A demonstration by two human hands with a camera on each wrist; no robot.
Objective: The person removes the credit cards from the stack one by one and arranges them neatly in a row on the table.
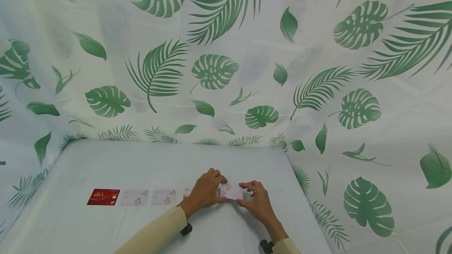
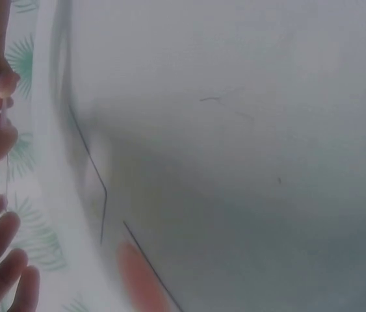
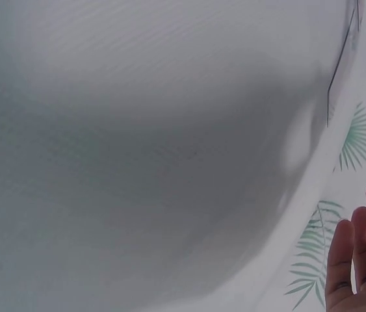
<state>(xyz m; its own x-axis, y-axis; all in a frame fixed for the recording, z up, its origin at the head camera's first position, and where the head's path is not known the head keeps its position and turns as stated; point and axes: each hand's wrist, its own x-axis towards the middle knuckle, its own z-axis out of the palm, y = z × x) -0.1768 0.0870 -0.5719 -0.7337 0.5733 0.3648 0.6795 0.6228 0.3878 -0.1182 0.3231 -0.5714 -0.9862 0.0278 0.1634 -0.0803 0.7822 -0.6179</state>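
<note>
A pale pink card [image 1: 232,192] with red flower prints is held up between both hands. My left hand [image 1: 206,190] pinches its left edge between thumb and fingers. On the opposite edge, my right hand [image 1: 259,202] grips with thumb and fingertips. To the left, a row of cards lies flat: a red card marked VIP [image 1: 103,197], then a pale pink card [image 1: 134,198] and a similar pink card [image 1: 164,197]. Another pink card [image 1: 186,192] is partly hidden behind my left hand. Fingers [image 2: 0,240] crowd the left edge of the left wrist view; in the right wrist view, fingers [image 3: 363,250] show at lower right.
The cards lie on a white-covered table [image 1: 141,164]. A white curtain with green leaf prints [image 1: 233,101] rises behind the table and along both sides. Dark wrist straps [image 1: 186,229] sit near the beige sleeves [image 1: 157,232].
</note>
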